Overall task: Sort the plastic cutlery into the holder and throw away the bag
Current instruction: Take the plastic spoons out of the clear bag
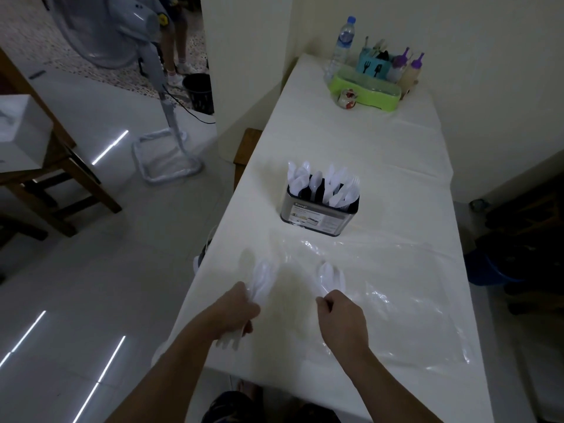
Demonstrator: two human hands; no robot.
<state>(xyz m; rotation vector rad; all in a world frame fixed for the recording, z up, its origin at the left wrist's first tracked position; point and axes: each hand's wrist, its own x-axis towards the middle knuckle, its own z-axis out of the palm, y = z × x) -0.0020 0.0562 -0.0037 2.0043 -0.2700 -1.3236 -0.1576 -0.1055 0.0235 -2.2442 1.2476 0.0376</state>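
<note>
The left hand (241,306) grips a bunch of white plastic spoons (262,280), their bowls pointing away over the worktop (381,154). The right hand (340,315) grips a second bunch of white cutlery (331,277), its ends over the clear bag (406,303) lying flat on the worktop. The metal holder (317,216), already full of white cutlery, stands just beyond both hands, past the bag's far edge.

Both forearms bare to the frame edge, no sleeves in view. Left hand (236,309) & right hand (341,315): no gloves, rings, watch or wristband visible. At bottom edge, dark shorts (225,407) w/ a faint pattern, too dim to tell more. Bare toes just above them.
</note>
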